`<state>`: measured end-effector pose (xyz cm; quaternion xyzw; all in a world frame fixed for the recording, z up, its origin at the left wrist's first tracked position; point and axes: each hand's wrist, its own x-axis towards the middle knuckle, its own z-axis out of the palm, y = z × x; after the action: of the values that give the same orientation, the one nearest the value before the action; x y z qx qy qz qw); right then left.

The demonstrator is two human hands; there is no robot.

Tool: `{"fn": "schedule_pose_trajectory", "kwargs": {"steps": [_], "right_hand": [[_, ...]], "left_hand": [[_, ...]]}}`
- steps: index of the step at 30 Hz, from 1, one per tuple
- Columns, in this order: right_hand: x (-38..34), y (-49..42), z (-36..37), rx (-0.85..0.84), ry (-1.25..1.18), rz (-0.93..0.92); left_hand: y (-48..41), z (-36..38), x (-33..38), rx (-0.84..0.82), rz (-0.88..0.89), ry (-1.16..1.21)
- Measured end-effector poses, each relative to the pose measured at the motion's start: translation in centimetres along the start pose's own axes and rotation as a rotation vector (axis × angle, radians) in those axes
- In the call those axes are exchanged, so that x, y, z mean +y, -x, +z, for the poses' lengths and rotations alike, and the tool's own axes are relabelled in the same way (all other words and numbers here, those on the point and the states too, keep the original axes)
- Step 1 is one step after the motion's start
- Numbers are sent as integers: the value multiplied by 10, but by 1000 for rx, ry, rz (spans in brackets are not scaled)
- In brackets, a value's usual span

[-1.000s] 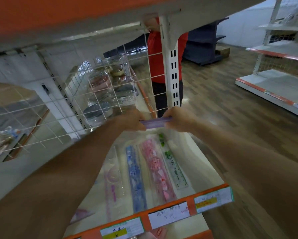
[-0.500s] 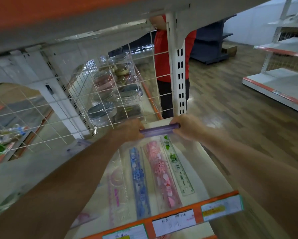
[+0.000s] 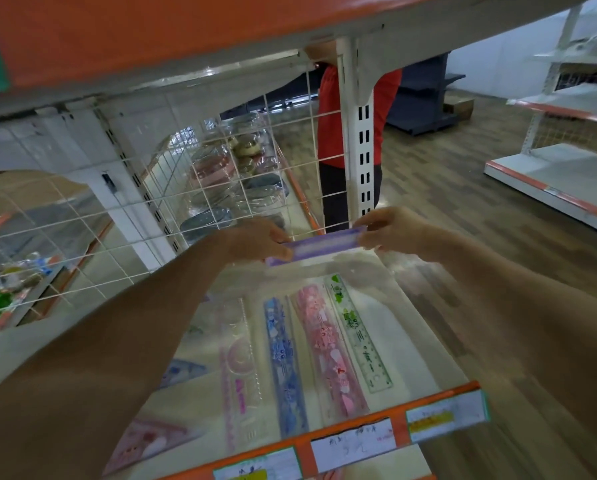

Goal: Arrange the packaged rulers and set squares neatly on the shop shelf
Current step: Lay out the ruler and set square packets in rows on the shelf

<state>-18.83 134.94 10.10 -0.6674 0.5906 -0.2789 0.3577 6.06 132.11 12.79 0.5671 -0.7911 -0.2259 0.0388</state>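
Observation:
Both my hands hold a purple packaged ruler (image 3: 324, 245) crosswise over the back of the shelf (image 3: 425, 344). My left hand (image 3: 255, 240) pinches its left end and my right hand (image 3: 390, 230) pinches its right end. On the shelf below lie a green ruler (image 3: 359, 334), a pink ruler (image 3: 328, 348), a blue ruler (image 3: 285, 365) and a clear pack with a protractor (image 3: 238, 368), side by side and running front to back. A pink set square (image 3: 144, 441) and a blue set square (image 3: 183, 372) lie at the left, partly under my left forearm.
An orange-fronted shelf (image 3: 186, 26) hangs low overhead. A white wire grid (image 3: 221, 161) closes the back, with a slotted upright (image 3: 363, 140) at its right. A person in a red top (image 3: 328, 126) stands behind it. Price labels (image 3: 352, 445) line the shelf's front edge. Wooden floor lies to the right.
The purple ruler and both hands have come a little lower and toward me. The ruler now shows more of its flat face.

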Motion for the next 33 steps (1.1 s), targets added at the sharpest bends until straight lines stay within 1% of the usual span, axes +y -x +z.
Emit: {"fn": "schedule_pose_trajectory", "kwargs": {"steps": [2, 4, 6, 9, 12, 15, 17, 20, 24, 26, 28, 31, 33], "right_hand": [[-1, 3, -3, -27, -168, 58], [-2, 1, -1, -10, -182, 67], [-2, -5, 6, 9, -85, 29], [0, -15, 21, -32, 190, -57], [3, -24, 34, -56, 449, -85], [1, -24, 37, -65, 611, -95], [-4, -25, 38, -59, 634, -165], [-7, -31, 41, -133, 713, -257], [-8, -38, 42, -120, 760, -277], [-7, -39, 43, -124, 768, -284], [-7, -39, 44, -141, 783, -292], [-6, -42, 43, -155, 792, -300], [-6, -45, 44, -165, 805, -297]], "left_hand": [[2, -1, -1, -35, -51, 246], [1, -1, -4, -57, -117, 448], [-1, 1, -10, -92, -185, 556], [-5, 10, -17, -117, -287, 596], [-9, 19, -22, -98, -357, 546], [-11, 24, -25, -96, -370, 527], [-11, 25, -24, -95, -381, 504], [-11, 24, -24, -98, -372, 449], [-14, 24, -23, -77, -309, 179], [-15, 25, -22, -72, -296, 84], [-15, 25, -20, -32, -288, -18], [-12, 26, -19, -48, -212, -201], [-11, 28, -18, -54, -153, -282]]}}
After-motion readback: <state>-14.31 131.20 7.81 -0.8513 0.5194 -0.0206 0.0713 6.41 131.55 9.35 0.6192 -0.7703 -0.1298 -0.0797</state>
